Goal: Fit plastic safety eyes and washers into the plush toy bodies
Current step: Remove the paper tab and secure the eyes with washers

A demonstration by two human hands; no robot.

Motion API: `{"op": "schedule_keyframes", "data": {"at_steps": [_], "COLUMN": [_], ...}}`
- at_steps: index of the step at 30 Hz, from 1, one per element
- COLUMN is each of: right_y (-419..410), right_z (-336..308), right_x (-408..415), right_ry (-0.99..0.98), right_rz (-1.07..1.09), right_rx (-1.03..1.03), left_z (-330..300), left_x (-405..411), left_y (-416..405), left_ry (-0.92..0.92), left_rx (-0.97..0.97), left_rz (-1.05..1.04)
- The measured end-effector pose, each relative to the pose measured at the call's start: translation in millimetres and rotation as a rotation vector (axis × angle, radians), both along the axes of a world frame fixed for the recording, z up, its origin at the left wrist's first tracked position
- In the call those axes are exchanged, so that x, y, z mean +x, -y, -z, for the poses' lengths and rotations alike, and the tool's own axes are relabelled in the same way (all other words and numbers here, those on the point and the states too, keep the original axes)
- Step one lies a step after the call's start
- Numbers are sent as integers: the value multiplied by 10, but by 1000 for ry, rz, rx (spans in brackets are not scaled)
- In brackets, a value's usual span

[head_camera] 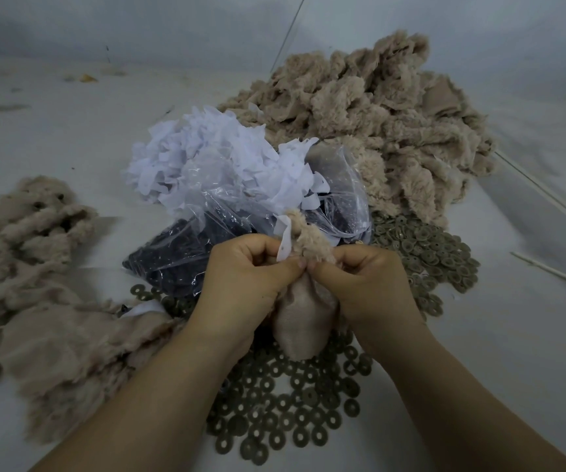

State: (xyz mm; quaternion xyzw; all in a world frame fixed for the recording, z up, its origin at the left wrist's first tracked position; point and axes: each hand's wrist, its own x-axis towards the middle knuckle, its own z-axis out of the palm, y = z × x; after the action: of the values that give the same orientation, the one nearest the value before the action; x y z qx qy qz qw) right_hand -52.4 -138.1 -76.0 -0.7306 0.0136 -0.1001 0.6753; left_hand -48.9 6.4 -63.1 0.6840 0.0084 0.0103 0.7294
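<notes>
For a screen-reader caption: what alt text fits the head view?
Both hands, left hand and right hand, pinch a beige plush body over scattered washers, with a clear bag of black eyes and plush piles behind.

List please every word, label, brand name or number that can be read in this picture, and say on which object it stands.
None: no readable text shows anywhere.
The white paper pieces look blank.
The clear plastic bag shows no print.
The washers and the plush body in both hands bear no marks.
</notes>
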Motion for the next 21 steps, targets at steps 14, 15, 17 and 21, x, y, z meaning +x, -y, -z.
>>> {"op": "schedule_keyframes", "data": {"at_steps": [14,15,17,21], "right_y": [-74,-74,-74,-66], "right_z": [3,5,11,-5], "right_x": [-4,-8,-10,-10], "right_ry": [-183,-176,-173,-191], "right_rz": [8,15,20,-33], "right_rx": [296,286,281,330], "left_z": [4,14,36,53], "left_x": [-2,4,12,14], "left_y": [3,6,0,-7], "left_ry": [-35,-32,-23,2], "left_rx": [-25,-25,-20,8], "left_rz": [-34,-42,-59,-11]}}
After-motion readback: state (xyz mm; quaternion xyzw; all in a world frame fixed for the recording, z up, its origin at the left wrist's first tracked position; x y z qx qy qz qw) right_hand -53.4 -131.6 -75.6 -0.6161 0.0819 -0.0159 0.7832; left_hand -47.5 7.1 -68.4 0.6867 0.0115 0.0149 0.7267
